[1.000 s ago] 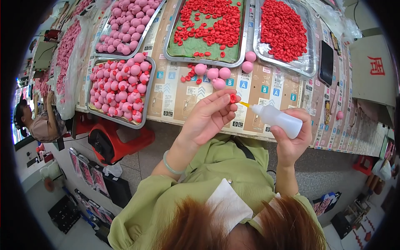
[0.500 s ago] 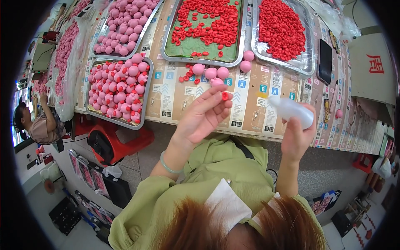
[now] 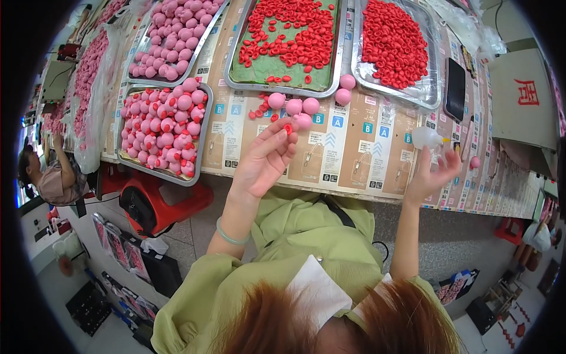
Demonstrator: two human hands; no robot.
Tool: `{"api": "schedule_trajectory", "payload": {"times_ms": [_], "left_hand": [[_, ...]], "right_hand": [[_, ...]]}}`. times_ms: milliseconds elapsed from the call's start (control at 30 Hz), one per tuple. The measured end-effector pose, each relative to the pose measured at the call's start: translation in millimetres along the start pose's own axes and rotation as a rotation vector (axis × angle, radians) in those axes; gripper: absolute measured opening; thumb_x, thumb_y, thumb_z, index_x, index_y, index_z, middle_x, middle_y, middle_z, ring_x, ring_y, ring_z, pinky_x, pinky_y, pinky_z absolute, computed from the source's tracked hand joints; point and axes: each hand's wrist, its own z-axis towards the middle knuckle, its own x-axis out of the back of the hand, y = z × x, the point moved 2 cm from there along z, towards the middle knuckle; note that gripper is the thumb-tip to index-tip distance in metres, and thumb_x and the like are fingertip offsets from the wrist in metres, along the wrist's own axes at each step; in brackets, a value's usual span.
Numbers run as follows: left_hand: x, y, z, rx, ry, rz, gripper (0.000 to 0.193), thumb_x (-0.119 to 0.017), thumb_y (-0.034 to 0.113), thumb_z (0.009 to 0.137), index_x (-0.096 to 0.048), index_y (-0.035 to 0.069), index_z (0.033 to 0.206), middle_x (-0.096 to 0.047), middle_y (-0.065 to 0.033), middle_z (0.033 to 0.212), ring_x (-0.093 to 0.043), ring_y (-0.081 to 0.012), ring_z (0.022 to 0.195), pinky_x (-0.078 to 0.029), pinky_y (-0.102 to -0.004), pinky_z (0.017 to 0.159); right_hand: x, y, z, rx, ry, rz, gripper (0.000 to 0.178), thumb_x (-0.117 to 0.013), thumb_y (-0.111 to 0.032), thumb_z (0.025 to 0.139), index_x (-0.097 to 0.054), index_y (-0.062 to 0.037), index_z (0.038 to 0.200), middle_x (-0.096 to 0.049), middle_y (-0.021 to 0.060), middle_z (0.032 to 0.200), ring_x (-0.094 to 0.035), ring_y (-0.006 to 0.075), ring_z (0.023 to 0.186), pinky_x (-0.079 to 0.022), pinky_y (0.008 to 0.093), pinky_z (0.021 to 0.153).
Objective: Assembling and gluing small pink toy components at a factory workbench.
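Note:
Between the fingertips of my left hand (image 3: 266, 158) is a small red oval piece with a hollow middle (image 3: 288, 127). Just beyond those fingers, several pink balls (image 3: 311, 106) sit on the table along with a few loose red pieces. My right hand (image 3: 433, 177) has its fingers apart and holds nothing. Right beyond its fingertips is a whitish squeeze bottle (image 3: 425, 137) with a yellow tip pointing right; whether fingers still touch it I cannot tell.
A tray of pink balls with red parts (image 3: 203, 135) stands at left, plain pink balls (image 3: 171, 44) behind it. Two trays of red pieces, one green-lined (image 3: 253, 76), one bare metal (image 3: 433, 97), stand at the back. A dark phone (image 3: 455, 88) lies right. Another person (image 3: 50, 171) sits far left.
My right hand has let go of the squeeze bottle, which now rests on the table further right. My left hand, still pinching the red piece, has shifted slightly left.

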Motion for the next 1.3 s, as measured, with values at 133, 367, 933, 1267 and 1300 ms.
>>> {"api": "schedule_trajectory", "payload": {"times_ms": [133,367,933,1267,1300], "left_hand": [[-3.4,-4.7,-1.0,0.015,-0.001,0.029,0.027,-0.050,0.002,0.080,-0.048,0.002,0.107,-0.054,-0.0069,0.100,-0.053,-0.0123,0.087,-0.045,-0.0225,0.075],[-12.2,-14.5,-5.1,0.034,-0.024,0.045,0.029,-0.049,0.000,0.080,-0.045,0.001,0.109,-0.052,-0.0090,0.103,-0.054,-0.0130,0.086,-0.045,-0.0225,0.075],[-47.4,-37.3,-3.8,-0.125,-0.065,0.528,0.024,-0.054,0.003,0.078,-0.052,-0.002,0.101,-0.057,-0.0058,0.090,-0.054,-0.0113,0.082,-0.044,-0.0225,0.075],[-54.2,-31.8,-12.0,-0.244,-0.067,0.767,0.023,-0.057,0.002,0.076,-0.054,-0.003,0.098,-0.057,-0.0064,0.088,-0.054,-0.0096,0.082,-0.044,-0.0218,0.073],[-54.5,-32.8,-12.4,-0.243,-0.066,0.767,0.023,-0.057,0.002,0.076,-0.054,-0.003,0.098,-0.057,-0.0064,0.088,-0.054,-0.0096,0.082,-0.044,-0.0218,0.073]], "right_hand": [[-25.6,-33.6,-15.0,0.038,-0.499,0.299,0.035,-0.059,-0.002,0.072,-0.046,0.0002,0.104,-0.048,0.0067,0.092,-0.048,0.0121,0.081,-0.041,0.0239,0.070],[-103.1,-64.1,-21.7,0.381,-0.828,0.079,0.031,-0.059,-0.008,0.072,-0.051,-0.0043,0.102,-0.050,0.0072,0.085,-0.052,0.0137,0.068,-0.042,0.0237,0.062],[-23.1,-87.3,-42.0,-0.384,-1.015,0.898,0.043,-0.056,0.007,0.071,-0.040,0.0000,0.111,-0.045,0.0084,0.106,-0.047,0.0181,0.100,-0.038,0.0287,0.085],[-21.2,-88.0,-44.5,0.098,-0.938,0.649,0.037,-0.058,0.010,0.068,-0.047,-0.0006,0.102,-0.046,0.0102,0.102,-0.048,0.0178,0.096,-0.040,0.0276,0.082],[-20.7,-88.6,-45.1,0.124,-0.926,0.641,0.037,-0.058,0.011,0.067,-0.048,-0.0005,0.101,-0.046,0.0102,0.102,-0.048,0.0179,0.095,-0.040,0.0279,0.082]]}}
